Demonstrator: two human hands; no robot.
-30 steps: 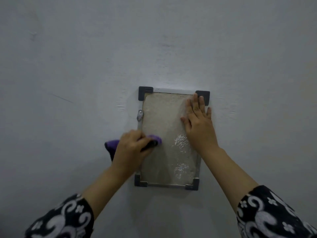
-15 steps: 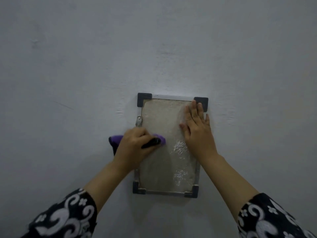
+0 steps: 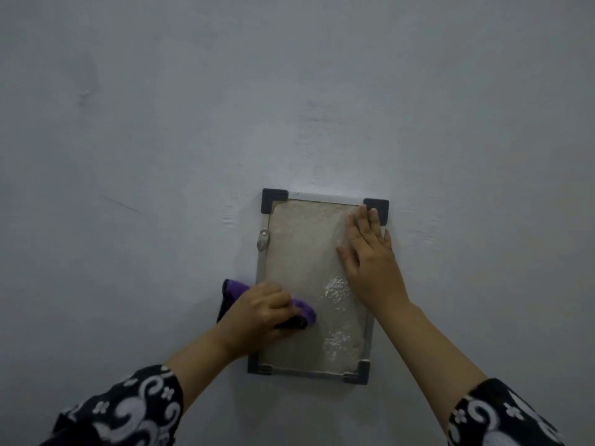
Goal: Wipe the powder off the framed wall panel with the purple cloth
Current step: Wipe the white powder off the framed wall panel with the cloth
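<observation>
A rectangular beige panel (image 3: 302, 252) in a metal frame with dark corner caps hangs on the wall. White powder (image 3: 336, 292) sits in two patches on its lower right part. My left hand (image 3: 260, 310) grips the purple cloth (image 3: 304, 309) and presses it against the panel's lower left area, beside the upper powder patch. Part of the cloth sticks out left of the frame. My right hand (image 3: 370, 262) lies flat, fingers spread, on the panel's upper right side, its fingertips near the top right corner cap.
The panel hangs on a plain pale grey wall (image 3: 161, 123). A small metal latch (image 3: 263, 241) sits on the frame's left edge. Both my forearms end in black sleeves with white patterns at the bottom of the view.
My left hand with the cloth has slid down along the panel's left side. My right hand has stayed flat on the upper right of the panel. The powder patches look unchanged.
</observation>
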